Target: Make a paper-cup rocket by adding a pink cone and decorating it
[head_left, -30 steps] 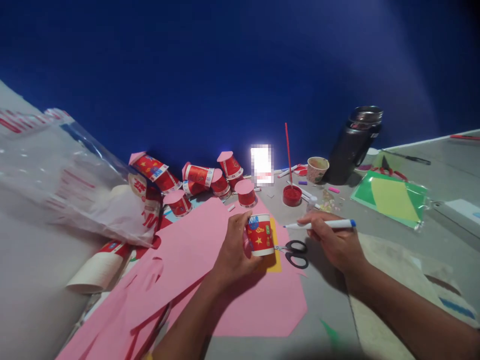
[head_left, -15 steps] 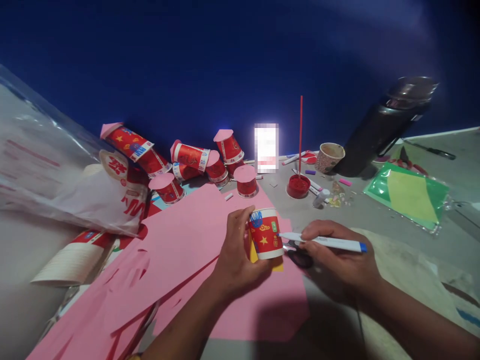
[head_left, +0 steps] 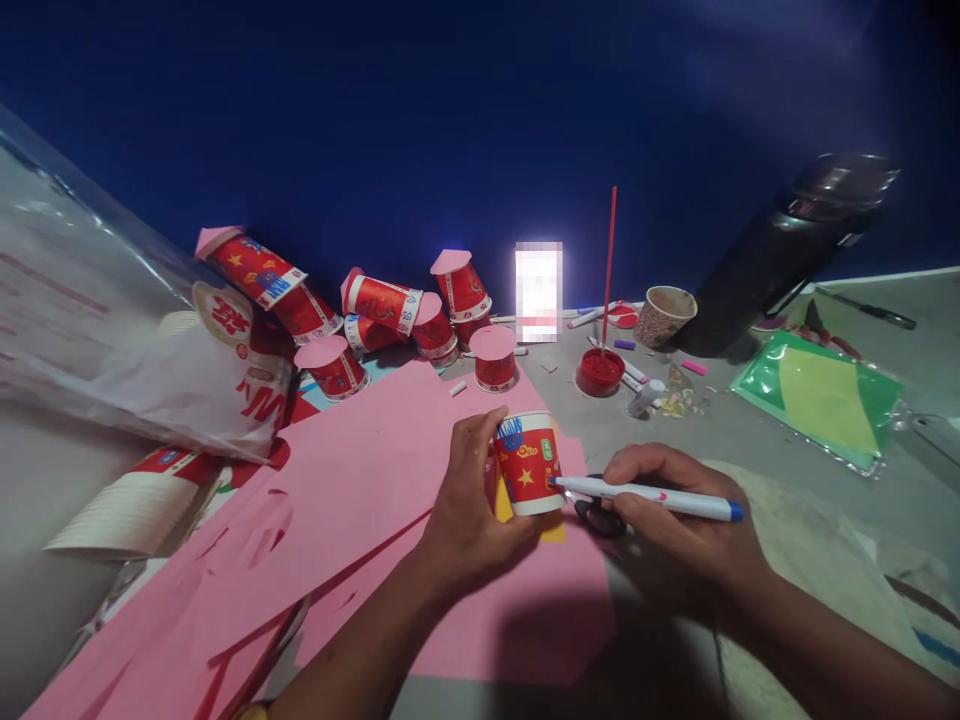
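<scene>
A red paper cup (head_left: 529, 462) with stars and blue lettering is held by its left side in my left hand (head_left: 471, 500), rim up and slightly tilted. My right hand (head_left: 679, 505) grips a white marker (head_left: 652, 496) with a blue end cap. The marker's blue tip is at the right side of the cup, low down. Beneath the cup lie a yellow piece (head_left: 553, 526) and pink paper (head_left: 540, 620). Dark-handled scissors (head_left: 601, 518) rest on the table between the two hands, partly hidden by the right one.
Red cups with pink cone tops (head_left: 493, 358) stand and lean at the back. Behind the hands are a red pot with a stick (head_left: 600, 372), a patterned cup (head_left: 664, 315) and a black flask (head_left: 780, 260). Stacked cups (head_left: 127, 505) lie left, a green packet (head_left: 821, 400) right.
The marker tip has moved slightly down and left along the cup's side. My left hand still holds the cup. The view has shifted a little.
</scene>
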{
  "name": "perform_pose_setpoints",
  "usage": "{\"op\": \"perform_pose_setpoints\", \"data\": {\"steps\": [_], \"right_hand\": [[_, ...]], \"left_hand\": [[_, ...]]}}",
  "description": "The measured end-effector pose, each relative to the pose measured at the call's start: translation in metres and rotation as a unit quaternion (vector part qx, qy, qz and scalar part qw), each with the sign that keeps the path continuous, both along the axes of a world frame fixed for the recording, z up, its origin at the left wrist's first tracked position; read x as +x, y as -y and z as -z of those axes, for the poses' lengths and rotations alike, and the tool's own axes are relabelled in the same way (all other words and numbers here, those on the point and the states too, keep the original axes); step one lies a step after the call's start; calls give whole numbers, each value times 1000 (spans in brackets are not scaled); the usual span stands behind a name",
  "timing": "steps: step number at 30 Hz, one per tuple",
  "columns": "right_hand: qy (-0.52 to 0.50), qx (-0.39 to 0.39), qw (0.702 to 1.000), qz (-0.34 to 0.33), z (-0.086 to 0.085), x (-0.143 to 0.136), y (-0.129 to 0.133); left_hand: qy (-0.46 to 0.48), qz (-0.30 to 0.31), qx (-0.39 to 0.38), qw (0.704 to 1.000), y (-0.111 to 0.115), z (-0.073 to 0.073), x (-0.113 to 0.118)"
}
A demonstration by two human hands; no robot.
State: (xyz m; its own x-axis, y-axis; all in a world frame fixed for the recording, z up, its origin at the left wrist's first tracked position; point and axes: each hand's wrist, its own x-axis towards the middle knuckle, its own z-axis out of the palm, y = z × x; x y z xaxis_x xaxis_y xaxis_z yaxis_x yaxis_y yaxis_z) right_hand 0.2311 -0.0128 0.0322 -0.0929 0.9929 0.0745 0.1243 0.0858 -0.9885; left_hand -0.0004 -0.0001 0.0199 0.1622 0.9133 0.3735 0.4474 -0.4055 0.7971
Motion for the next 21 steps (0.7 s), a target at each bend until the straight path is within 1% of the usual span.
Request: {"op": "perform_pose_setpoints", "data": {"steps": [2, 5, 8, 11, 15, 21], "right_hand": [[15, 22, 1000, 5, -2, 0, 0], [35, 98, 995, 1, -3, -1, -2], [34, 178, 983, -4, -3, -1, -3], [31, 224, 974, -12, -2, 0, -4], [43, 248, 968, -23, 1, -1, -3], [47, 245, 968, -11, 0, -2, -2]], "left_hand": [[2, 1, 3, 1000, 0, 0, 0], [3, 6, -3, 1000, 2, -2, 1], [4, 18, -16, 1000, 3, -3, 1], [3, 31, -19, 999, 3, -3, 1], [0, 30, -21, 999, 3, -2, 1], [-5, 42, -11, 999, 2, -3, 1]]}}
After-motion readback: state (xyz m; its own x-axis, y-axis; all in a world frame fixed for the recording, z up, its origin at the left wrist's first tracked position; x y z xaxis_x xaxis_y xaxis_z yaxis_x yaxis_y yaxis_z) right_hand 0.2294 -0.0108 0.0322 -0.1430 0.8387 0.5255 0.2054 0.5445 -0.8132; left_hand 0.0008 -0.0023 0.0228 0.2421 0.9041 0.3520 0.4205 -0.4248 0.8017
